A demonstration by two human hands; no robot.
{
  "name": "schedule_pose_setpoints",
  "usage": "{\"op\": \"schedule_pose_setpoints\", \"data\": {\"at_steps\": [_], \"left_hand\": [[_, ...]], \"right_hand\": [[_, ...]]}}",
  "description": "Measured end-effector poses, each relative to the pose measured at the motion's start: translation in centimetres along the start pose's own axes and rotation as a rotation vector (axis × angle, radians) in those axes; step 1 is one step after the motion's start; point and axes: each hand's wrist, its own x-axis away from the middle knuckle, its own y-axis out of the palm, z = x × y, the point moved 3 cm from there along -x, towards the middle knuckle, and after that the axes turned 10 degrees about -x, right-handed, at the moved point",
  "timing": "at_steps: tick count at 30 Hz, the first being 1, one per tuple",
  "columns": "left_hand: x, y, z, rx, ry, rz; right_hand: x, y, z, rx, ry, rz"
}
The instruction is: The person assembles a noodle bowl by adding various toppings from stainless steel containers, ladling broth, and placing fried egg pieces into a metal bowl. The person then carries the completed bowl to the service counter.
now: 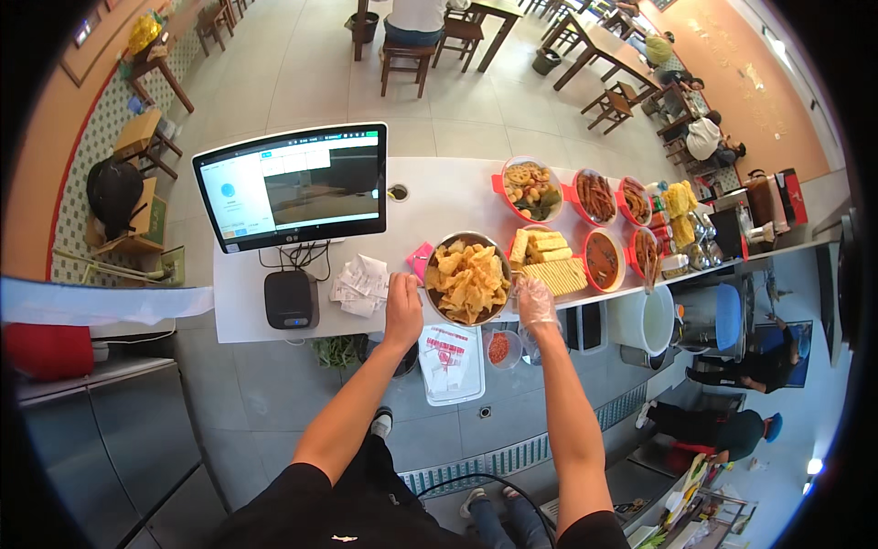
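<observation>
Between my hands a round metal bowl [450, 311] is heaped with crisp, golden fried sheets [469, 277]. My left hand [402, 309], bare, is closed at the bowl's left rim. On the other side my right hand [536, 302], in a clear plastic glove, has its fingers closed at the right rim; its fingertips are partly hidden. Beside the gloved hand lie pale yellow ridged slabs [553, 276] and stacked yellow blocks [540, 245]. A pink card-like item [420, 257] and crumpled paper slips [362, 285] rest near my left hand.
A monitor [293, 188] and a black box [291, 299] occupy the counter's left. Red-rimmed bowls of food [532, 190] line its right. Below are a white tray [453, 364], a tub of red bits [503, 349] and a large white bucket [642, 320]. Co-workers [732, 430] stand at right.
</observation>
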Motion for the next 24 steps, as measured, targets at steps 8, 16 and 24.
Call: {"op": "schedule_pose_setpoints", "data": {"at_steps": [8, 16, 24], "left_hand": [[-7.0, 4.1, -4.8, -0.076, -0.063, 0.133], [-10.9, 6.0, -6.2, 0.007, -0.088, 0.212], [-13.3, 6.2, -7.3, -0.026, -0.162, 0.252]], "right_hand": [[-12.1, 2.6, 0.6, 0.166, -0.084, -0.004], [-18.5, 5.0, 0.2, 0.319, -0.049, -0.058], [-20.3, 7.8, 0.8, 0.303, -0.016, -0.049]]}}
